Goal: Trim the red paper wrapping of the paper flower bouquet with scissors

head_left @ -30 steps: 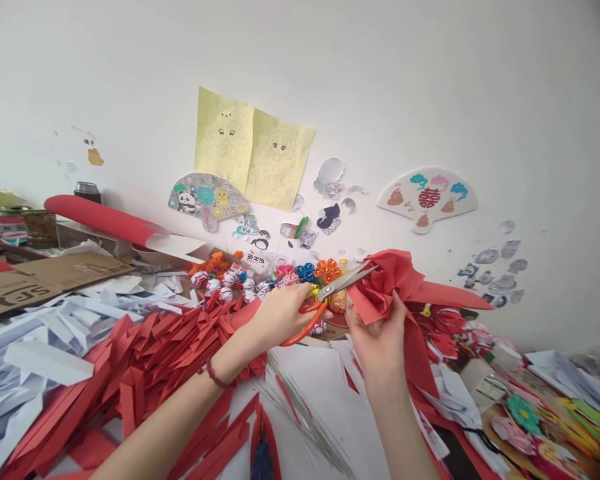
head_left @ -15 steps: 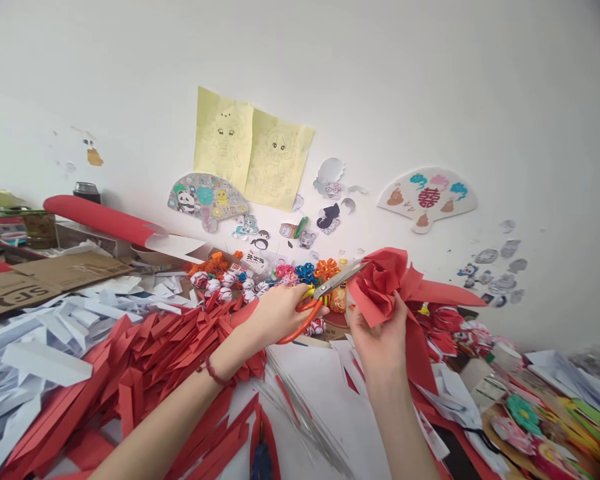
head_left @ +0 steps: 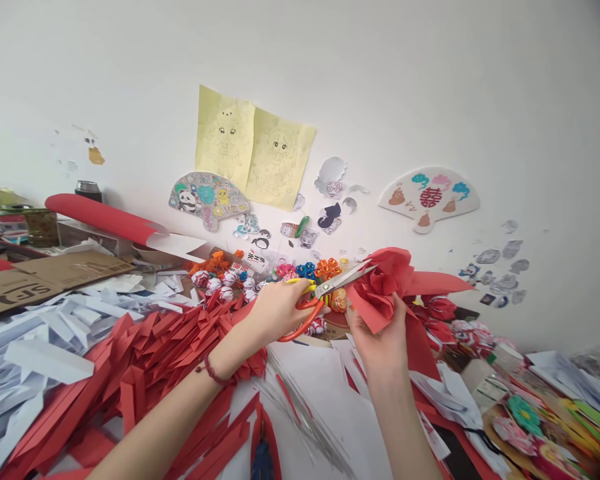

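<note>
My left hand [head_left: 283,308] is closed round the orange and yellow handles of a pair of scissors [head_left: 325,291]. Their blades are parted and reach right, lying against the near-left edge of a red paper flower [head_left: 380,293]. From below, my right hand [head_left: 383,340] grips that flower, its fingers partly hidden behind the folded petals. A long red paper piece [head_left: 443,283] sticks out to the right behind it. Beneath both hands lies a white sheet [head_left: 325,380] with thin wires [head_left: 305,413] on it.
Piles of red paper strips [head_left: 170,360] and white strips [head_left: 55,333] cover the left side. A red paper roll [head_left: 105,220] lies behind them, near a cardboard piece [head_left: 55,280]. Blue-handled pliers [head_left: 263,457] lie in front. Small crafts [head_left: 525,413] crowd the right.
The scissor blades have opened wider at the flower's edge. The red flower has tilted slightly in my right hand. Both arms stay almost where they were.
</note>
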`<state>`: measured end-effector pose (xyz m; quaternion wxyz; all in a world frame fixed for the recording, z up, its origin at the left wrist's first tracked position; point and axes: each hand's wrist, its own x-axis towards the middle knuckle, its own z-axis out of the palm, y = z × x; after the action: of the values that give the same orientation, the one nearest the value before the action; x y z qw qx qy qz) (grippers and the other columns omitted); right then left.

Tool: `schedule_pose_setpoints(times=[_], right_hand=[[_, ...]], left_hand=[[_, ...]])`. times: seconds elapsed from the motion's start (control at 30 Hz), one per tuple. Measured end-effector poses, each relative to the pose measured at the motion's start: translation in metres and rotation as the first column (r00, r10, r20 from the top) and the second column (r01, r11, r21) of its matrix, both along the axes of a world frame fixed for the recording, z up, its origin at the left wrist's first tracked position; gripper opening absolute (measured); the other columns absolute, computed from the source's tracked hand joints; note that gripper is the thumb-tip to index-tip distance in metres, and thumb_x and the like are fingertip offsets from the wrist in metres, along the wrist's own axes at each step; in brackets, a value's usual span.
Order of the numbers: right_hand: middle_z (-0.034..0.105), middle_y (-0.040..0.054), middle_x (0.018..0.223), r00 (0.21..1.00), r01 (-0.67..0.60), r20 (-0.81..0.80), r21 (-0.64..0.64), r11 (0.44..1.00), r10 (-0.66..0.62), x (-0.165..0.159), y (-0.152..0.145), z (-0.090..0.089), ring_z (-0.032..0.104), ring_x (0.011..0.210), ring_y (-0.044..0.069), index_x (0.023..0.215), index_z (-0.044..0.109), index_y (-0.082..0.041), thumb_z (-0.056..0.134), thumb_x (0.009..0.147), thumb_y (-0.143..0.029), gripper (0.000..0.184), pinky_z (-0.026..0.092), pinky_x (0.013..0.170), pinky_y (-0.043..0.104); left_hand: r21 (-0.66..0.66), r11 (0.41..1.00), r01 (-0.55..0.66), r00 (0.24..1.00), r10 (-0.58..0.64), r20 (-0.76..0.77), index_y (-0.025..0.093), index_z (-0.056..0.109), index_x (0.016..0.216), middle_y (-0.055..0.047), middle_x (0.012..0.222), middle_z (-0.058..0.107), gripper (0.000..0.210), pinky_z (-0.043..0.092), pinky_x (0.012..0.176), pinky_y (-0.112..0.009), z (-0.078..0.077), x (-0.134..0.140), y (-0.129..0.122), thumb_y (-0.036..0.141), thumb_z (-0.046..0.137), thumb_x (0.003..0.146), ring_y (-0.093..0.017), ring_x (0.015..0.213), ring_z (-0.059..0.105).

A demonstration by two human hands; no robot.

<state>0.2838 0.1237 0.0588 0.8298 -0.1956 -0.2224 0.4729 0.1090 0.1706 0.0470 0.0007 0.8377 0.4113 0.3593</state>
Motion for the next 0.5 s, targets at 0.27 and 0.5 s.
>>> schedule_pose_setpoints(times=[0.27,0.5], right_hand=[[0.073,-0.0063,0.086,0.982,-0.053,-0.188,-0.108,0.993,0.032,-0.0087,-0.0051,0.0075,0.068,0.072,0.006,0.101,0.063,-0.021,0.065,0.082,-0.031,0.021,0.055,0.059,0.014],[0.074,-0.0059,0.089,0.983,-0.042,-0.184,-0.104,0.994,0.022,-0.0098,-0.0067,0.0084,0.069,0.075,0.006,0.103,0.064,-0.021,0.064,0.084,-0.029,0.021,0.057,0.063,0.014]], left_hand=[[-0.043,0.999,0.015,1.000,-0.015,0.014,0.024,0.036,0.069,0.002,0.055,0.047,0.044,0.021,0.051,-0.025,-0.0031,0.0036,0.0006,0.064,0.043,0.087,-0.018,0.054,0.053],[-0.048,0.999,0.006,1.000,-0.007,-0.017,0.024,0.037,0.069,0.001,0.055,0.048,0.046,0.021,0.050,-0.025,-0.0012,0.0019,-0.0006,0.065,0.039,0.088,-0.018,0.054,0.051]])
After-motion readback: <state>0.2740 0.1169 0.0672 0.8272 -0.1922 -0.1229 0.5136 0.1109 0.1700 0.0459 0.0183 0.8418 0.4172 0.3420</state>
